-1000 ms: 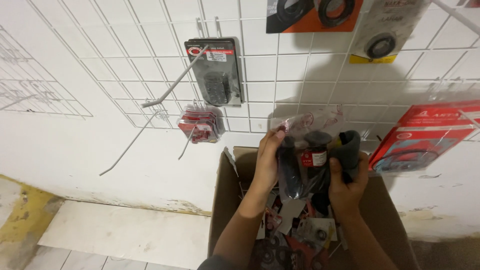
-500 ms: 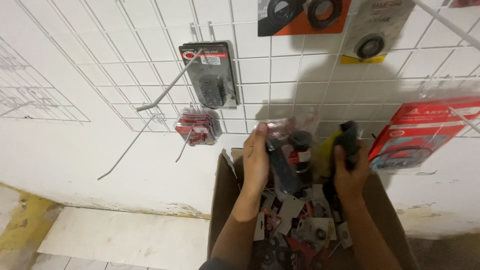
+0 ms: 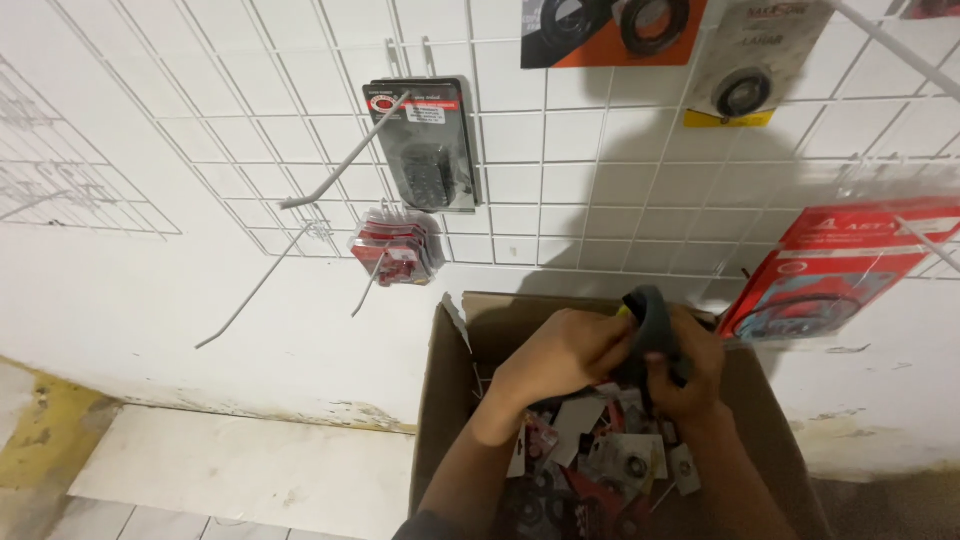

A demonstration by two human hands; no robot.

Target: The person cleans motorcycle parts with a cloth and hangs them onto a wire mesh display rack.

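Note:
Both my hands are low over an open cardboard box [image 3: 450, 400] on the floor by the wall. My left hand [image 3: 560, 355] and my right hand [image 3: 690, 370] close together around a dark curved rubber part [image 3: 652, 325], held just above the box's contents. Inside the box lies a heap of small packaged parts [image 3: 610, 460], cards with black rings and red and white backing. My forearms cover part of the heap.
A white wire grid panel [image 3: 560, 170] on the wall carries hooks and hanging goods: a black blister pack [image 3: 425, 145], a bunch of red packets [image 3: 400, 250], an orange card [image 3: 610, 30], a red pack [image 3: 850, 265]. Bare metal hooks [image 3: 340, 170] jut out at left.
My hands have dropped from chest height, where they held up several packets, down into the box mouth. The packets are gone from my grip; only the dark rubber part is held.

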